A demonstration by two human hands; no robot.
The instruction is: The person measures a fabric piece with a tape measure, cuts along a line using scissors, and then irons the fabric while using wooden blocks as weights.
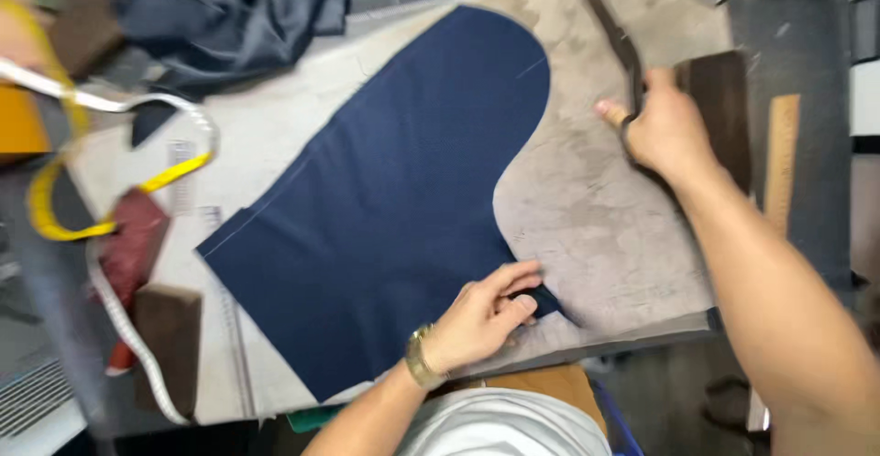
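A large cut piece of navy blue cloth (403,199) lies flat on a worn grey work table (596,208), with a rounded top end and a curved right edge. My left hand (481,314), a gold watch on its wrist, pinches the cloth's lower right corner against the table. My right hand (665,126) is off to the upper right, fingers through the handles of dark tailor's scissors (616,39) whose blades point up and to the left, away from the cloth.
A yellow and white measuring tape (110,163) loops across the left side. Dark wooden blocks (170,328) and a reddish pad (133,236) lie at left, another dark block (720,98) and a wooden ruler (779,158) at right. Crumpled dark fabric (220,16) is piled at the back.
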